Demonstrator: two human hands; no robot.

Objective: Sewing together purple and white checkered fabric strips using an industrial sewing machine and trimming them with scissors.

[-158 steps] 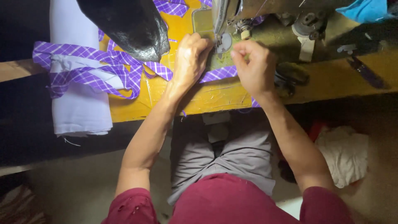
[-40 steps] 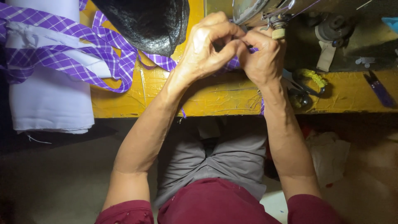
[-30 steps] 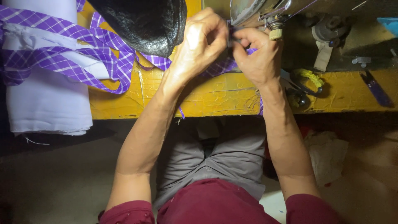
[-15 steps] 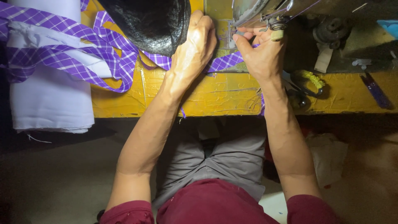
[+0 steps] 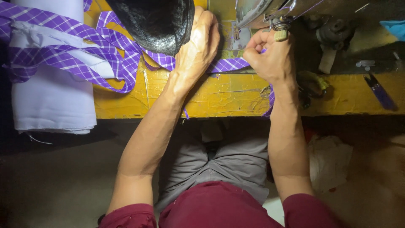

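Observation:
A purple checked fabric strip (image 5: 230, 64) runs across the yellow sewing table (image 5: 219, 99) and under the sewing machine head (image 5: 261, 10). My left hand (image 5: 198, 44) presses down on the strip just left of the needle area, fingers curled. My right hand (image 5: 270, 55) sits right of the needle below the machine head, fingers pinched on the strip's end. More of the strip piles up in loops (image 5: 55, 55) at the left.
A shiny black bag (image 5: 154, 21) lies on the table beside my left hand. A folded pale lilac cloth (image 5: 52, 101) hangs over the left edge. Scissors (image 5: 312, 82) and a blue pen-like tool (image 5: 379, 90) lie at the right. My knees are under the table.
Both hands were raised together at the needle; they have since parted and lowered, the left flattening onto the strip, the right staying under the machine head.

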